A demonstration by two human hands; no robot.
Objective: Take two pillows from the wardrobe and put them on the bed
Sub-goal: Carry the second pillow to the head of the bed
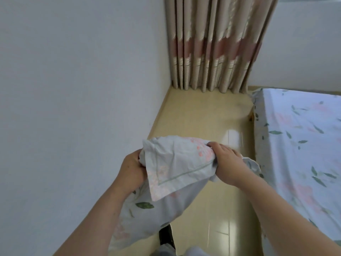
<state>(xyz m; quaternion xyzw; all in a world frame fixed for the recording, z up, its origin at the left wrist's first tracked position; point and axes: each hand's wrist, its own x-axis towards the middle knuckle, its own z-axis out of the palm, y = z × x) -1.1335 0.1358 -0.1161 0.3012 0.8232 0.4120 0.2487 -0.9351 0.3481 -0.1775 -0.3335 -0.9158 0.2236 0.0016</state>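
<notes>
Glossy beige floor (199, 117) is running between a white wall (73, 80) and the bed (299, 145), curtains (212, 43) hanging beyond. Left hand (132, 170) and right hand (226, 163) are each keeping a closed grip on 1 floral pillow (175, 163) above the floor, left of the bed.

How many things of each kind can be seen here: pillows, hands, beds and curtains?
Pillows: 1, the floral pillow, gripped by both hands
Hands: 2, left hand and right hand
Beds: 1, the bed at the right
Curtains: 1, the curtain in the corner
Total: 5
</notes>
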